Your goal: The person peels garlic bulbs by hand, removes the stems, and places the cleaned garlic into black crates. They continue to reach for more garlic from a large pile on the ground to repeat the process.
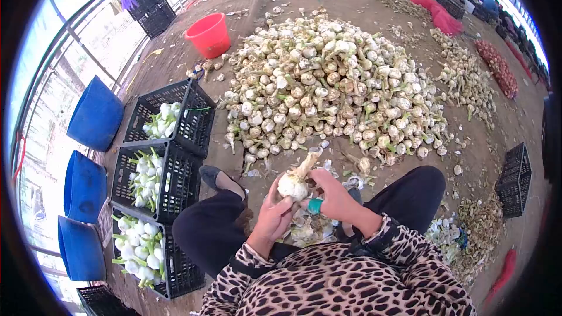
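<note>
Garlic bulb (293,185) at frame center: left hand (271,215) fingers clasp it; right hand (335,197) fingers grip teal handle (315,205) beside it.

We were working in a farm's garlic-sorting shed, where a huge heap of untrimmed garlic (333,82) lay on the bare dirt floor (503,140). Left of the heap stood black plastic crates (181,181) of cleaned bulbs, blue barrels (95,114) and a framed translucent wall (70,47). To its right lay red mesh sacks (497,67).
</note>
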`<state>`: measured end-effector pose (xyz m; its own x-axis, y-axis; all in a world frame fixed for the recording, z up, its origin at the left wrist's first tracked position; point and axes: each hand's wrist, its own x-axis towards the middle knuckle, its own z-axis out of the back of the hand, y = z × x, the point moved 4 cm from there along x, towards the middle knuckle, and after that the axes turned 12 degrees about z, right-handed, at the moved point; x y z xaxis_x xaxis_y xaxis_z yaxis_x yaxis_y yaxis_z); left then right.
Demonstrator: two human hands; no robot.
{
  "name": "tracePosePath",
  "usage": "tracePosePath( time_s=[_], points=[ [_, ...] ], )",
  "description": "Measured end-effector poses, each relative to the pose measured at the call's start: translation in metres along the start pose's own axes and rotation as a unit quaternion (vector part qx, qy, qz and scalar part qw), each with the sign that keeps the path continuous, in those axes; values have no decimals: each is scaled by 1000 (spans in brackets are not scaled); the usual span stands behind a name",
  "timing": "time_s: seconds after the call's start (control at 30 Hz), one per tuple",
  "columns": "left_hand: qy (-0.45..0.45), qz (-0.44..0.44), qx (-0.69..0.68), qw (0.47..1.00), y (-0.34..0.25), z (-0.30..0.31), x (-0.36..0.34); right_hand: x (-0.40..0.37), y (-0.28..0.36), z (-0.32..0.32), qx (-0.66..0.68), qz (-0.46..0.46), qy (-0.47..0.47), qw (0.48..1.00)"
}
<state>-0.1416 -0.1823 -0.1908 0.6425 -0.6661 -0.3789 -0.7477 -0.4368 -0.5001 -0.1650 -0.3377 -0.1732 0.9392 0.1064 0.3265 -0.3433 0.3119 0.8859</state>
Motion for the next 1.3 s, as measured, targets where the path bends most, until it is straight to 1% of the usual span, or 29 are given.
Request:
tracePosePath(
  time_s=[0.03,0.07,0.1,0.13,0.17,0.2,0.3,0.33,0.43,0.53,0.63,0.73,0.83,0.93,0.97,1.03,1.13,1.23,1.3],
  points=[
    [-28,-27,26,999,1,5,1,1,3,-1,31,-28,5,999],
    [-17,-63,49,997,-1,5,1,3,3,-2,91,-57,-21,994],
    [-29,-112,130,985,-5,6,1,3,4,-4,184,-109,-31,976],
    [-38,-159,209,964,-7,6,3,2,6,-6,273,-160,-42,948],
    [-46,-204,286,935,-8,3,4,0,6,-10,359,-210,-55,908],
    [-83,-211,308,924,-6,1,4,-1,3,-16,363,-281,-84,884],
    [-97,-298,484,817,-9,-10,4,1,-4,-22,394,-323,-126,851],
    [-123,-306,552,766,-11,-13,1,2,-8,-22,376,-325,-121,860],
    [-115,-330,574,741,-10,-3,6,6,-13,-22,355,-331,-126,865],
    [-110,-302,512,796,-7,6,16,8,-27,-19,369,-295,-117,874],
    [-109,-287,467,829,-4,12,24,10,-27,-12,336,-245,-124,901],
    [-99,-185,351,913,0,11,30,10,-29,-4,316,-198,-116,921],
    [-72,-129,251,957,1,6,35,10,-38,2,287,-196,-88,934],
    [-111,-169,345,916,0,6,36,7,-47,0,362,-266,-105,887],
    [-119,-199,419,878,0,7,37,6,-50,-3,368,-272,-102,883],
    [-132,-257,553,781,1,11,39,5,-57,-8,380,-285,-95,875],
    [-140,-272,588,749,1,5,38,5,-60,-11,346,-270,-116,891],
    [-134,-257,537,792,4,10,40,6,-51,0,260,-224,-115,932],
    [-140,-203,466,850,4,1,40,4,-49,7,207,-191,-117,952]
  ],
)
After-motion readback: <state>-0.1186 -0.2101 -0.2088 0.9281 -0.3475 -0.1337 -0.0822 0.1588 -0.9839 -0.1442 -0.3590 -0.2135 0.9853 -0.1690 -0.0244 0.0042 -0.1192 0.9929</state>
